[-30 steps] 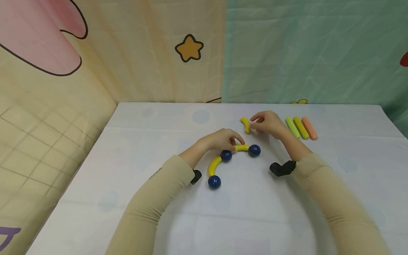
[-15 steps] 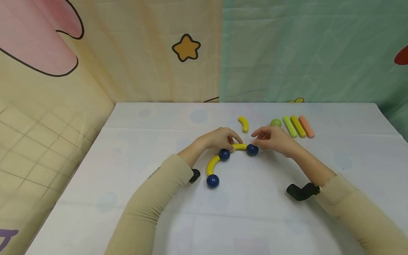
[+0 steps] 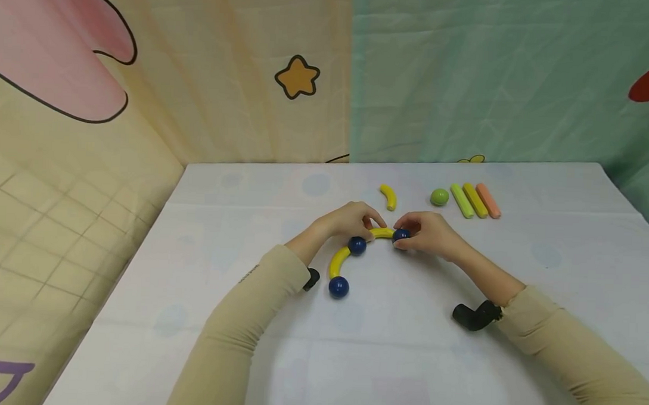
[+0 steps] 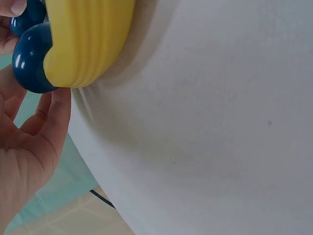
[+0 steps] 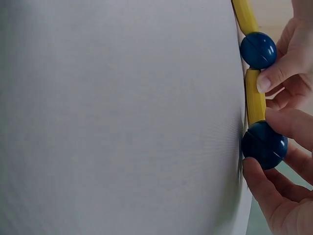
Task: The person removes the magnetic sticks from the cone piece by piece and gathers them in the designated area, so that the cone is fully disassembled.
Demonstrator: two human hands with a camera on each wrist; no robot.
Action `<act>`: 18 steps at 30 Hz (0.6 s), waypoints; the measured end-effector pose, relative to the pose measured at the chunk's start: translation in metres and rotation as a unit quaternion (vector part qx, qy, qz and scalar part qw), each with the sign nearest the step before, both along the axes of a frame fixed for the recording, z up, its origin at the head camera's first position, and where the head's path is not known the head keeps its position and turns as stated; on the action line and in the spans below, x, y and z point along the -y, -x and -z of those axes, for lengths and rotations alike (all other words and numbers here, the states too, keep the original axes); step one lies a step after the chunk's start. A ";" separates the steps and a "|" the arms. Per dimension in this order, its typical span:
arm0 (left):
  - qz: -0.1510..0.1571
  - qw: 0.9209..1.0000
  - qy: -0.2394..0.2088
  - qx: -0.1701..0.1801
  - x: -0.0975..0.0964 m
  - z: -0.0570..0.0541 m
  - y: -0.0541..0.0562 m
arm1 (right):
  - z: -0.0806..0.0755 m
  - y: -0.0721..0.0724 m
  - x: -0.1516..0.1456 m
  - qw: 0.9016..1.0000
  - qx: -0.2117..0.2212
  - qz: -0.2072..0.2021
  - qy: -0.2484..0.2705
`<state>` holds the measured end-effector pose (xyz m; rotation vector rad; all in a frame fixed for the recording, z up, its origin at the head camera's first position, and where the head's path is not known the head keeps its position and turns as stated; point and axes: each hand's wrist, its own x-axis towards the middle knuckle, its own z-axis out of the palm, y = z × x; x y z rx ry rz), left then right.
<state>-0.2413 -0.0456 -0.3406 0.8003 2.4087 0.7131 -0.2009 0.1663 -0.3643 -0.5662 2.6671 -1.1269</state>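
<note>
A chain of yellow curved magnetic rods and blue balls lies on the white tabletop. My left hand [image 3: 353, 220] pinches the upper yellow curved rod [image 3: 381, 233], close to the middle blue ball [image 3: 357, 246]. At the chain's right end, my right hand [image 3: 429, 233] holds the end blue ball [image 5: 264, 147] between thumb and fingers, and that ball touches the rod. The lower yellow curved rod [image 3: 338, 262] runs down to another blue ball [image 3: 339, 287]. In the left wrist view this lower rod looms large and hides part of the middle ball.
Behind the hands lies a loose yellow curved rod [image 3: 388, 197]. To its right are a green ball [image 3: 440, 197], a light green stick [image 3: 462, 201], a yellow stick [image 3: 475, 200] and an orange stick [image 3: 488, 200]. A printed curtain [image 3: 468, 82] hangs behind the table.
My right hand has come from beside the loose yellow rod down to the end blue ball and taken hold of it. The green ball is now uncovered. The left hand stays in place.
</note>
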 end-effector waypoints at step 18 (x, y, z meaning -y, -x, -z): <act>-0.004 1.000 0.019 0.002 -0.007 -0.001 0.001 | 0.001 -0.007 -0.024 0.999 0.017 0.031 -0.013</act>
